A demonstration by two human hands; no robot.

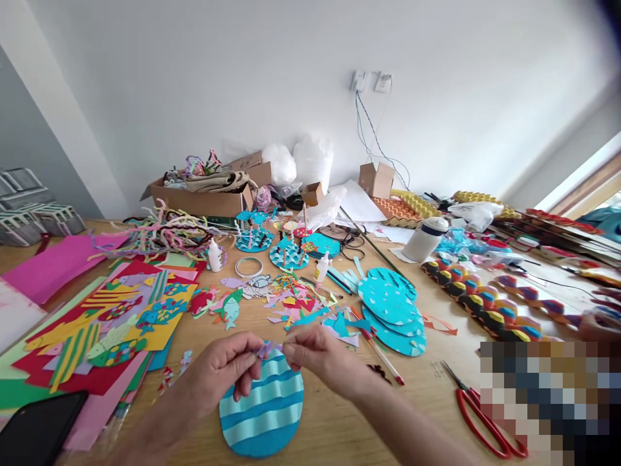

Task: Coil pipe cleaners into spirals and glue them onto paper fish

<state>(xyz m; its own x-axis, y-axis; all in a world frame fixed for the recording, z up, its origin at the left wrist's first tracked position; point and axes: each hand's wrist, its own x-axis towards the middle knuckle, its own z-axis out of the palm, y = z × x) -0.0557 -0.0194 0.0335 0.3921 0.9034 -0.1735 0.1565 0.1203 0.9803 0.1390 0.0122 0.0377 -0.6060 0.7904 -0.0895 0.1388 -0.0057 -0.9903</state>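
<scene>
My left hand (230, 366) and my right hand (323, 359) meet at the table's near middle, fingertips pinched on a short, fuzzy purple piece like a twisted pipe cleaner (268, 350). My fingers partly cover it. Just beneath lies a blue oval disc (262, 414) with wavy light-blue paper strips across it. Left of my left forearm are small fuzzy twisted pieces (167, 378). Beyond my hands, colourful paper scraps (291, 298) are scattered beside a green paper fish (233, 304). To the right of my right hand lie overlapping blue discs (388, 304).
Red-handled scissors (485, 421) lie at the right front. Two glue bottles (214, 255) stand mid-table near finished blue fish models (288, 252). Left are paper sheets with paper fish (111, 323), a pipe-cleaner heap (160, 233) and a black phone (43, 424). Another person's hand (599, 323) shows at far right.
</scene>
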